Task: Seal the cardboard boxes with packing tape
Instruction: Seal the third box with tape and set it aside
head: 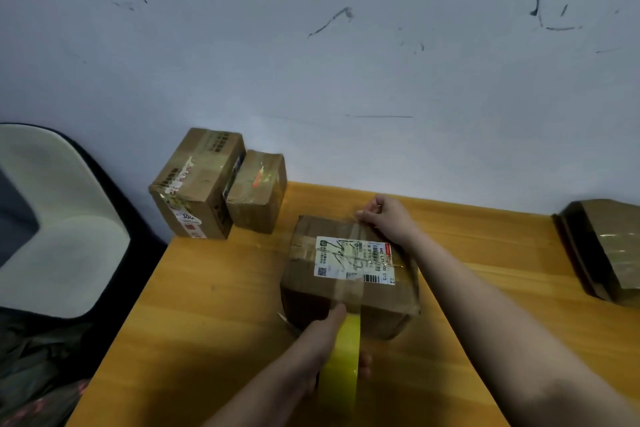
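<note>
A brown cardboard box with a white shipping label lies in the middle of the orange wooden table. A clear strip of tape runs over its top from the far edge to the near edge. My right hand presses the tape end down at the box's far edge. My left hand grips a yellowish roll of packing tape against the box's near side, with the thumb up at the near top edge.
Two taped cardboard boxes stand at the table's far left corner against the grey wall. Another flattened, taped box lies at the right edge. A chair with a pale seat stands to the left of the table.
</note>
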Demonstrator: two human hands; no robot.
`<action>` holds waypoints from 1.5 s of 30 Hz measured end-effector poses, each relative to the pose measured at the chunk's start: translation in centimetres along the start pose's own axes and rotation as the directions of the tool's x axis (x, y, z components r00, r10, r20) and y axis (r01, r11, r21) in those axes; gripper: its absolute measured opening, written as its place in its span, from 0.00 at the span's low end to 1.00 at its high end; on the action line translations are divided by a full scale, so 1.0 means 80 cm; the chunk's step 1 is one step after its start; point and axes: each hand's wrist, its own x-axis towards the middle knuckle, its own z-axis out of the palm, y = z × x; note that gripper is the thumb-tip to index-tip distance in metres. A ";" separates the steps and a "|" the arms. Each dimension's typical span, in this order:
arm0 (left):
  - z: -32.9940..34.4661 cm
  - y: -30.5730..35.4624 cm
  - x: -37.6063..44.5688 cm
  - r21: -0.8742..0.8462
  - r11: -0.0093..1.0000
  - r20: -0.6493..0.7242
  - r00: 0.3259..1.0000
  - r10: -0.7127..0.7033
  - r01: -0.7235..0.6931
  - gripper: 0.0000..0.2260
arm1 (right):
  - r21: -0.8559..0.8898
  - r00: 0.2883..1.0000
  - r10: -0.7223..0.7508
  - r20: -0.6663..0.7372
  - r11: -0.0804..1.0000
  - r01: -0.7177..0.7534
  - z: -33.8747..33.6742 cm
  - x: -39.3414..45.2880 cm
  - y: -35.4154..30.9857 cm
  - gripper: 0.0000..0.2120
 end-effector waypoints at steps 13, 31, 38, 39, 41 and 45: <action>-0.001 -0.012 0.018 -0.004 1.000 -0.019 0.999 -0.030 0.030 0.24 | -0.275 0.935 0.329 0.134 0.919 -0.284 0.007 0.018 -0.015 0.14; -0.005 0.020 0.040 -0.005 1.000 -0.027 1.000 -0.003 0.003 0.23 | -0.772 0.984 -0.159 0.081 0.614 0.163 0.052 -0.030 0.002 0.41; -0.011 0.024 0.043 0.016 1.000 0.060 0.998 0.020 -0.021 0.20 | -0.756 0.938 -0.337 0.075 0.594 0.274 0.081 -0.098 0.027 0.35; -0.013 0.026 0.044 0.037 0.999 0.073 0.997 0.032 -0.035 0.20 | -0.749 0.940 -0.341 0.026 0.616 0.244 0.080 -0.099 0.029 0.34; -0.016 0.031 0.044 0.090 0.994 0.098 0.994 0.047 -0.056 0.21 | -0.710 0.946 -0.323 -0.011 0.669 0.220 0.074 -0.102 0.028 0.36; -0.020 0.040 0.036 0.159 0.975 0.157 0.979 0.133 -0.158 0.19 | -0.697 0.965 -0.247 0.088 0.677 0.237 0.058 -0.094 0.019 0.46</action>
